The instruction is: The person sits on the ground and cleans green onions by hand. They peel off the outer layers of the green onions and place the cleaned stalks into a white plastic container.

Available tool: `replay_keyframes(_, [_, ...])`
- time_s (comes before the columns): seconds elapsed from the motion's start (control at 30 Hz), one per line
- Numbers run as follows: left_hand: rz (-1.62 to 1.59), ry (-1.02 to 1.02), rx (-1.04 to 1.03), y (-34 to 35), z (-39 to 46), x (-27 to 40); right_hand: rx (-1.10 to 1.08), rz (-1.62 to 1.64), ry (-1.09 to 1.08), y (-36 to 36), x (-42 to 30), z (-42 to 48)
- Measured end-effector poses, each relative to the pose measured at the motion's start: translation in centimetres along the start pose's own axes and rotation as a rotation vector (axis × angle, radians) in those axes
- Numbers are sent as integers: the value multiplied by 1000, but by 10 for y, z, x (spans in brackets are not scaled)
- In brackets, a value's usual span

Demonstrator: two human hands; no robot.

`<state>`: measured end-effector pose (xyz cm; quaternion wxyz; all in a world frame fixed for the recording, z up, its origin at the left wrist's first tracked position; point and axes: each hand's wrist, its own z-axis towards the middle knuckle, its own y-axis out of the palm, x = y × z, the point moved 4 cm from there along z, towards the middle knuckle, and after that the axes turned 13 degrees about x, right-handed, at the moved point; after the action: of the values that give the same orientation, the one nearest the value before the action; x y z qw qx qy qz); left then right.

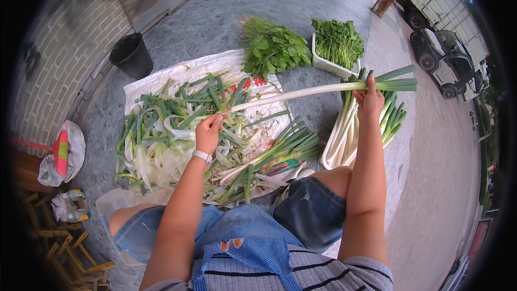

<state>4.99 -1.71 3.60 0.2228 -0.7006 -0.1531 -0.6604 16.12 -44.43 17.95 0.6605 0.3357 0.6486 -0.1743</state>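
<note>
A long leek-like green onion (299, 93) stretches between my hands above a white woven sack (210, 63). My right hand (369, 99) grips it where the white stalk turns into green leaves. At the root end, the fingers of my left hand (209, 129) pinch its tip. Under and left of that hand spreads a heap of stripped leaves and peelings (161, 145). A bunch of green onions with roots (282, 149) lies on the sack before my knees. Below my right hand, a white basket (324, 157) holds cleaned stalks (343, 137).
Leafy greens (276, 46) lie at the sack's far edge, beside a white basket (335, 67) of more greens. A black bucket (131, 56) stands by the brick wall (72, 36). Left are a bagged dustpan (62, 151) and wooden stools (76, 250). Vehicles (448, 60) are parked far right.
</note>
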Motion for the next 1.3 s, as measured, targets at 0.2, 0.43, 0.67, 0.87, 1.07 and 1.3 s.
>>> replay_keyframes(0.2, [299,84,63,-20,10,-12,-20,-31,-91,14,-1,-7])
replay_keyframes(0.43, [499,739,46,16,-28,61,-28,-61,-89,21,5,-13])
replay_keyframes(0.67, [583,451,-227,20,-36,18,-2,-41,-102,11,7,-2])
replay_keyframes(0.87, [661,619,-288,22,-63,36,59,-76,-85,2,12,7])
replay_keyframes(1.07, [673,641,-191,26,-69,47,-293,-271,122,32,38,-26])
replay_keyframes(1.3, [558,496,-141,27,-62,43,-486,-248,247,58,43,-65])
